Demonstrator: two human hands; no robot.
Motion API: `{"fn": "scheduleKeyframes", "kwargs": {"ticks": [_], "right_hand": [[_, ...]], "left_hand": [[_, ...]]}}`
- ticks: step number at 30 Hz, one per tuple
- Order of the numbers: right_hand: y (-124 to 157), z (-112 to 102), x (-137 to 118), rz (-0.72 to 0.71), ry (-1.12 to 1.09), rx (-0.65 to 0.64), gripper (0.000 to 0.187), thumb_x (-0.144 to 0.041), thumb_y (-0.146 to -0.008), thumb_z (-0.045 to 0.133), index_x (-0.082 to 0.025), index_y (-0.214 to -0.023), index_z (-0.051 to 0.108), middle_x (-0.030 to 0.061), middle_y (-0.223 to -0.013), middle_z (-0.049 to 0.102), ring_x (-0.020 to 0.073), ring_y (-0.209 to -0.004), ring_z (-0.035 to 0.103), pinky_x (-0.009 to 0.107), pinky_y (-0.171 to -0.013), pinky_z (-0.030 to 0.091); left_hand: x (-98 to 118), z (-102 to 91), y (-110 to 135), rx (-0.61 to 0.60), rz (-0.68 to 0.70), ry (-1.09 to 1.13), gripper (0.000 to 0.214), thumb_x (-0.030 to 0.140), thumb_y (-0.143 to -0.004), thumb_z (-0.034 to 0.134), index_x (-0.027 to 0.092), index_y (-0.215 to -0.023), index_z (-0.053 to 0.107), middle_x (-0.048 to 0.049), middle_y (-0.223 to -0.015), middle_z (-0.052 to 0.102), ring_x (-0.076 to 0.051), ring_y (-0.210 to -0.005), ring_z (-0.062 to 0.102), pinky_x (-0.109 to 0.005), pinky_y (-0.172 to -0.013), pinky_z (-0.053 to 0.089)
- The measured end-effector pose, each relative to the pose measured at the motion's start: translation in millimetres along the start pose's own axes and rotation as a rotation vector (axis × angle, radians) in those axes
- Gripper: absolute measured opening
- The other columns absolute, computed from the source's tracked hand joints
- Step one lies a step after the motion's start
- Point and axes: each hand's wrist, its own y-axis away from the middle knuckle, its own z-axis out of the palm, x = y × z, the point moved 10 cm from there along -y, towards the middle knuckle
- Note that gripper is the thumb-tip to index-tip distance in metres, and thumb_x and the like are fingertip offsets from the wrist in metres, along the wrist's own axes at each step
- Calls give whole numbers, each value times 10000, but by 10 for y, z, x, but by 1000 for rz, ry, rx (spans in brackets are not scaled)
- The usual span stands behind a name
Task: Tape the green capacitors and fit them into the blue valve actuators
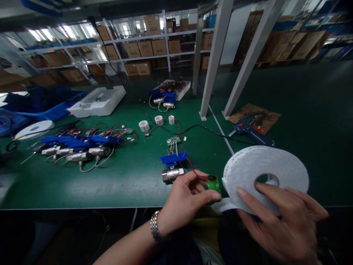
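Between the thumb and fingers of my left hand (pixel 190 198) is a green battery (pixel 213 184) with a red wire running from its dark top. That wire leads toward a small circuit board (pixel 173 141) and a metal valve (pixel 172 174) with a blue bracket (pixel 173 158), just beyond the hand. My right hand (pixel 286 221) grips a large white roll of tape (pixel 289 165), with a finger at its central hole. A loose strip of tape (pixel 227 204) runs from the roll down by the battery; whether it touches the battery I cannot tell.
Several valves with blue brackets (pixel 79 141) and wires lie at the left. Small label rolls (pixel 159 120) stand mid-table. A glue gun (pixel 249 130) rests at the right near metal posts (pixel 213 59). White foam trays (pixel 97 103) and a blue bin (pixel 52 106) sit farther back.
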Motion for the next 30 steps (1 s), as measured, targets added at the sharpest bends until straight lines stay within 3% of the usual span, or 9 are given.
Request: {"fn": "scheduleKeyframes", "kwargs": {"ticks": [4, 8, 12, 15, 18, 20, 24, 27, 30], "right_hand": [[-38, 8, -26, -36, 17, -12, 489, -165, -1004, 841, -191, -1453, 650, 189, -1306, 636, 295, -983, 685, 487, -1074, 370], [-69, 41, -73, -44, 5, -34, 468, -104, -986, 834, -191, -1416, 671, 181, -1309, 632, 285, -1004, 672, 479, -1079, 347], [-101, 73, -156, -91, -23, -30, 414, -89, -1013, 770, -163, -1411, 682, 176, -1324, 630, 274, -1015, 659, 464, -1085, 354], [-102, 119, -213, -90, -59, -31, 392, -98, -1017, 748, -135, -1401, 673, 193, -1321, 626, 316, -1055, 645, 479, -1061, 407], [-82, 155, -211, 36, -46, 8, 394, -127, -994, 786, -144, -1370, 670, 198, -1263, 630, 367, -1071, 625, 513, -1020, 443], [-59, 170, -166, 192, -38, 56, 370, -156, -989, 802, -159, -1336, 674, 186, -1201, 639, 375, -1047, 622, 524, -982, 454], [-3, 227, -62, 483, -220, 164, 260, -180, -1028, 734, -164, -1279, 668, 139, -1096, 652, 323, -979, 630, 509, -938, 487], [62, 249, 9, 542, -248, 189, 213, -193, -1030, 725, -176, -1238, 684, 107, -1051, 660, 305, -954, 626, 505, -944, 494], [283, 237, 297, 585, -54, 181, 193, -258, -1021, 763, -159, -1177, 706, 112, -1022, 671, 323, -936, 624, 507, -941, 490]], "left_hand": [[-31, 4, 6, -11, 11, -11, 613, 459, -637, 1027, 162, -1044, 677, 28, -789, 679, -89, -666, 563, -246, -682, 465], [-42, -10, 8, 0, 29, -25, 595, 440, -649, 1024, 165, -1045, 676, 26, -779, 682, -97, -667, 570, -242, -664, 453], [39, -45, 15, 41, 70, -59, 519, 359, -649, 1034, 156, -977, 687, 31, -754, 684, -101, -678, 590, -228, -658, 452], [119, -49, 22, 73, 92, -87, 472, 317, -647, 1035, 150, -929, 696, 28, -736, 684, -100, -678, 586, -219, -652, 444], [141, -37, 24, 125, 110, -9, 488, 329, -628, 1040, 159, -920, 688, 32, -735, 665, -102, -674, 576, -221, -659, 451], [90, 0, 22, 151, 114, 120, 503, 353, -631, 1035, 169, -931, 677, 27, -761, 666, -108, -680, 592, -229, -667, 470], [-125, 93, -3, 198, 90, 367, 488, 344, -675, 1007, 172, -967, 655, 15, -800, 673, -102, -690, 605, -220, -677, 488], [-237, 68, -51, 260, 74, 428, 489, 352, -704, 979, 169, -1008, 642, 15, -821, 665, -90, -686, 588, -202, -655, 486], [-171, -99, -99, 356, 136, 383, 492, 445, -765, 925, 196, -1070, 630, 10, -952, 678, -84, -748, 603, -188, -672, 499]]}}
